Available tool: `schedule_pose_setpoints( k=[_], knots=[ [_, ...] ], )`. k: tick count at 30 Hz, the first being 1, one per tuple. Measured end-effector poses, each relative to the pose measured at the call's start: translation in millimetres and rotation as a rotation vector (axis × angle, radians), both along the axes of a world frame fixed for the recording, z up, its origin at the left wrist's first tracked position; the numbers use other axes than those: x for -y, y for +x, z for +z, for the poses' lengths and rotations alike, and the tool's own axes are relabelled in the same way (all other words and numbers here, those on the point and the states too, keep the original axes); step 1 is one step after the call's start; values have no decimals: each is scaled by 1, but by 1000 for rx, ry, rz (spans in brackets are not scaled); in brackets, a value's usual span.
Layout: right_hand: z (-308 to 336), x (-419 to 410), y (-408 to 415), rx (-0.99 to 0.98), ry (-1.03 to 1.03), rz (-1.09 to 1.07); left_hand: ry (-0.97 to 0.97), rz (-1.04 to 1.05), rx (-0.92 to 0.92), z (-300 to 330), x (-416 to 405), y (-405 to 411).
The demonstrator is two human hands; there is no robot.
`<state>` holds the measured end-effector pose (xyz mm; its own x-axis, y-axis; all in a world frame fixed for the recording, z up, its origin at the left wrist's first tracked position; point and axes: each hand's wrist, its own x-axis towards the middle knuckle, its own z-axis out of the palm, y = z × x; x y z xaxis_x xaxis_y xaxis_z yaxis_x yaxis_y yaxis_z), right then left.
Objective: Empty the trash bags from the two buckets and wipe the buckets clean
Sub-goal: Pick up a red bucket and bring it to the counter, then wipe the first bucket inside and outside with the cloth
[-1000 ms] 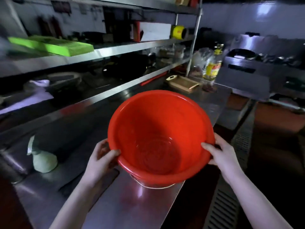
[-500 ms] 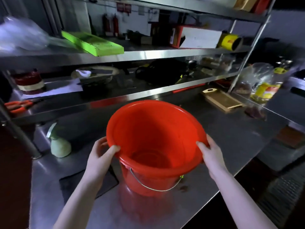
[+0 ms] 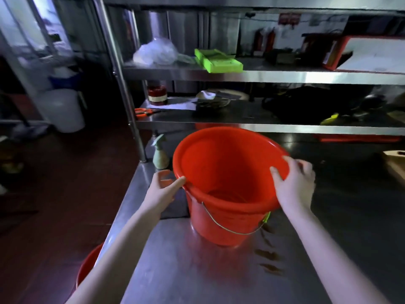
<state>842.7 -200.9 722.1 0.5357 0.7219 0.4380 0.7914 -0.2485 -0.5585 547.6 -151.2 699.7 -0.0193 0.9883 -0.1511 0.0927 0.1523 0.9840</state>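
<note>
An empty red bucket [image 3: 221, 172] stands upright on the steel table [image 3: 186, 270], its wire handle hanging down the near side. No bag is visible inside it. My left hand [image 3: 162, 191] is at the bucket's left rim, thumb on the edge and fingers curled outside. My right hand [image 3: 293, 185] grips the right rim, thumb inside and fingers over the outside. A second red bucket [image 3: 87, 268] shows only partly on the floor at the lower left, cut off by the table edge and my arm.
A pale green spray bottle [image 3: 160, 154] stands just left of the bucket by the shelf post. A dark mat or cloth [image 3: 175, 207] lies under my left hand. Brown smears [image 3: 269, 257] mark the table. Cluttered steel shelves [image 3: 263, 127] rise behind; the table's left edge drops to red floor.
The bucket, held tilted above the table a second ago, has come down and now stands upright on the table. The view has swung left. Both hands stay at the rim.
</note>
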Motion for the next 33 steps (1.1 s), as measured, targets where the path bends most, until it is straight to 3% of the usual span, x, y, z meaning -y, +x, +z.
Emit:
schedule_pose_setpoints(
  k=[5,8,10,15,21,23,27,33],
  knots=[
    [20,-4,-101,76,222,622,-11,104,-139,-24,13,-40],
    [15,-13,-175,174,206,917,-37,95,-293,-52,11,-73],
    [-3,-26,-213,293,92,999,-53,79,-356,-73,4,-93],
    [-84,-78,-256,342,-486,895,-100,-47,-583,-127,-31,-137],
    [-184,-141,-270,389,-766,760,165,-306,-967,-193,-86,-152],
    [-208,-148,-272,414,-776,719,238,-401,-1030,-212,-100,-149],
    [-239,-148,-274,475,-604,627,308,-465,-1096,-229,-111,-149],
    [-213,-154,-278,291,-473,541,391,-339,-827,-213,-122,-153]
  ],
)
